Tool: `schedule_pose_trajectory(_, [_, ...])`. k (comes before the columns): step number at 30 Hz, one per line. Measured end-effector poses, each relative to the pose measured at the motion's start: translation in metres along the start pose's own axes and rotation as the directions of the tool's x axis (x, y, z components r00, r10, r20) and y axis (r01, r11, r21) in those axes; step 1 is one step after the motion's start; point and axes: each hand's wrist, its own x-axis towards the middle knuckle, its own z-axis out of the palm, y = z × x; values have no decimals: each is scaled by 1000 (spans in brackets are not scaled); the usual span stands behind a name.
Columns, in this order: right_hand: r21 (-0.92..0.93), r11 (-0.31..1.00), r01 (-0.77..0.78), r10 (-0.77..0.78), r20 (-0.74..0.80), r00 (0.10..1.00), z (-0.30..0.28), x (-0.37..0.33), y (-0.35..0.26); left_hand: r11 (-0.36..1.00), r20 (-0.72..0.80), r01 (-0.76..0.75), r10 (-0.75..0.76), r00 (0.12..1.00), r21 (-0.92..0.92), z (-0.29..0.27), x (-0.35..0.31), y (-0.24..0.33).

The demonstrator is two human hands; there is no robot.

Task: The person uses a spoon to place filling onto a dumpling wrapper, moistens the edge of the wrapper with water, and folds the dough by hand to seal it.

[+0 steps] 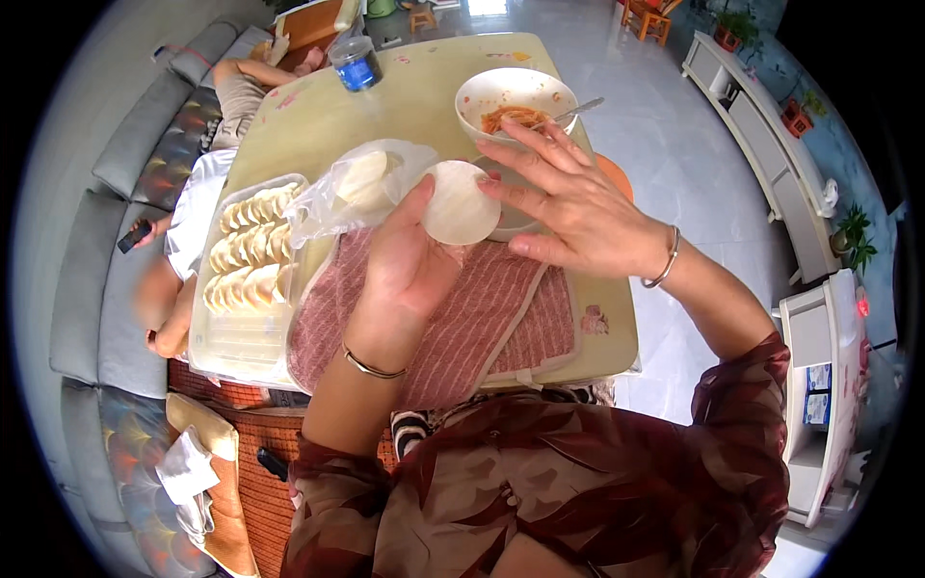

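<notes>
Holding a round pale wrapper (462, 203) in the left grip (414, 255), above a striped pink towel (405, 328) on the desk (424, 82). With the right grip (573, 207) wide and splayed at the wrapper's right edge; cannot tell if touching. With a white bowl (470, 104) of reddish filling (500, 118) beyond, and 3 rows of dumplings (249, 248) in a clear tray (241, 339) to the left.

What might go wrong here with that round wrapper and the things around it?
The round wrapper looks thin and is held near its edge by the left hand, so it might slip or tear.

The right hand is close to a metal handle sticking out past the bowl; a bump could flick filling out.

The plastic bag seems to overlap the tray, so tugging it might disturb the dumplings.
</notes>
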Motion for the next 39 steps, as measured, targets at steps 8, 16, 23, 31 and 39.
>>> schedule_pose_trajectory(8, [43,994,-104,105,-20,994,9,-11,1,999,-77,-19,22,997,34,4,1,8])
schedule_pose_trajectory(16, [-39,991,-129,129,-9,992,3,-8,11,997,-7,70,-70,998,37,1,-2,6])
schedule_pose_trajectory(23, [-22,989,-147,147,8,989,18,6,-3,995,-79,93,-90,993,27,2,-3,1])
schedule_pose_trajectory(31, [-80,977,-196,195,-18,981,13,-21,0,997,-8,73,-73,997,-25,-3,1,7])
schedule_pose_trajectory(39, [-93,974,-205,198,-80,977,6,-6,-4,989,101,109,-99,990,-96,-5,0,7])
